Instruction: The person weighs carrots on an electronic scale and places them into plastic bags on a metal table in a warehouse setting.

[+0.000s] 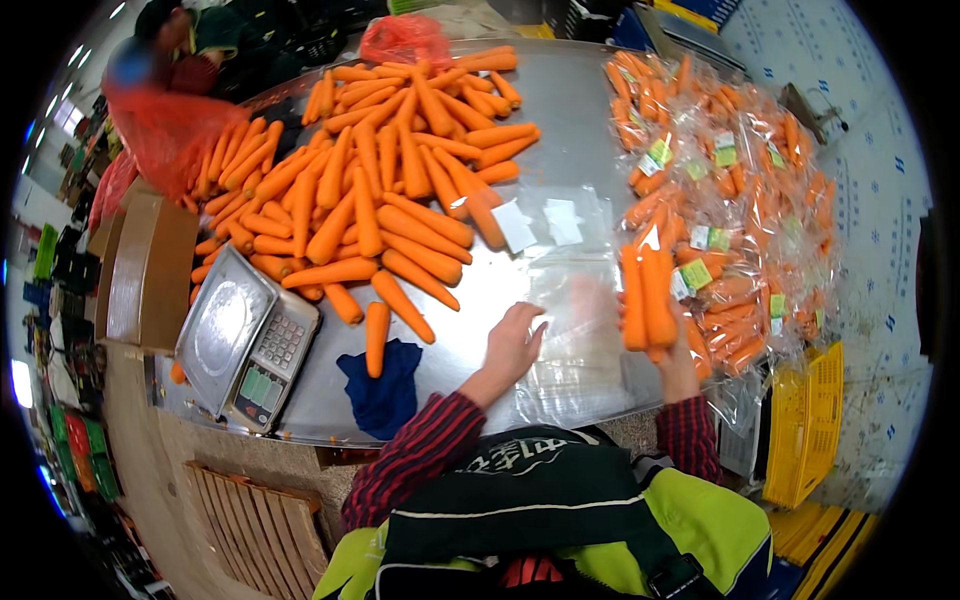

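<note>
My right hand [679,356] is wrapped around a small bunch of carrots [647,300], held upright beside the heap of bagged carrots [739,225]. Whether thin film covers this bunch I cannot tell. Nothing shows in my left hand [514,345], which hovers with thumb and fingers parted at the left edge of a stack of clear plastic bags [577,337]. White paper labels [562,223] lie at the top of the bags. Left of them, a large pile of loose carrots [360,172] spreads over the metal table [480,300].
A digital scale [259,337] sits at the table's left, near a dark blue cloth [382,386] with one carrot across it. Behind stand a cardboard box [150,270] and a person [217,37] by a red mesh sack [169,135]. Yellow crates [806,427] stand at right, a wooden pallet [251,517] below.
</note>
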The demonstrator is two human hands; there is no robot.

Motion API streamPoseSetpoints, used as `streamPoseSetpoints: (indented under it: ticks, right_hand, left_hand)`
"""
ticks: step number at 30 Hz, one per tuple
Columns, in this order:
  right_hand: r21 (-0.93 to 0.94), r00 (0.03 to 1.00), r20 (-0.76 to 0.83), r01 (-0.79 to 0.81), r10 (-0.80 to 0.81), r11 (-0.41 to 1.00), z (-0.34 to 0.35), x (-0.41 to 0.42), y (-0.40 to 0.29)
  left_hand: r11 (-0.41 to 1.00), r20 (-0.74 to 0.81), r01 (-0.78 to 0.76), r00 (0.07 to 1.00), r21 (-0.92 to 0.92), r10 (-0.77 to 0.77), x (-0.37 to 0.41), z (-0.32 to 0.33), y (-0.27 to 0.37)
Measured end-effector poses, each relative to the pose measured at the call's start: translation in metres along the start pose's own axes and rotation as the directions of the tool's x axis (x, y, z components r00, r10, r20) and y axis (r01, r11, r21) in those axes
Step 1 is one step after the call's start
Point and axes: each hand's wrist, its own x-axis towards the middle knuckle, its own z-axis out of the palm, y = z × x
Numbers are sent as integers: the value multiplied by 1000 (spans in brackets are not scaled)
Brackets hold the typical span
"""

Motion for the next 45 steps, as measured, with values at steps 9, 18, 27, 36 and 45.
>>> streamPoseSetpoints:
  ticks: [9, 18, 27, 36, 45]
  right_hand:
    - [-696, 965, -52, 149, -257, 702, -49, -81, -36]
    - [-987, 984, 157, 154, 81, 42, -1, -50, -9]
    - [-944, 942, 327, 330, 82, -26, 12, -57, -11]
    - [-963, 968, 238, 246, 78, -108, 8, -49, 10]
    - [-963, 951, 267, 267, 156, 23, 22, -76, -14]
  left_hand:
    - [969, 162, 167, 967, 181, -197, 27, 100, -43]
    - [964, 109, -56, 994, 259, 29, 19, 88, -24]
    - [959, 223, -4, 973, 283, -62, 15, 74, -48]
    - [993, -12, -114, 993, -15, 114, 32, 36, 81]
    - [935, 257, 313, 902, 165, -347, 1, 61, -6]
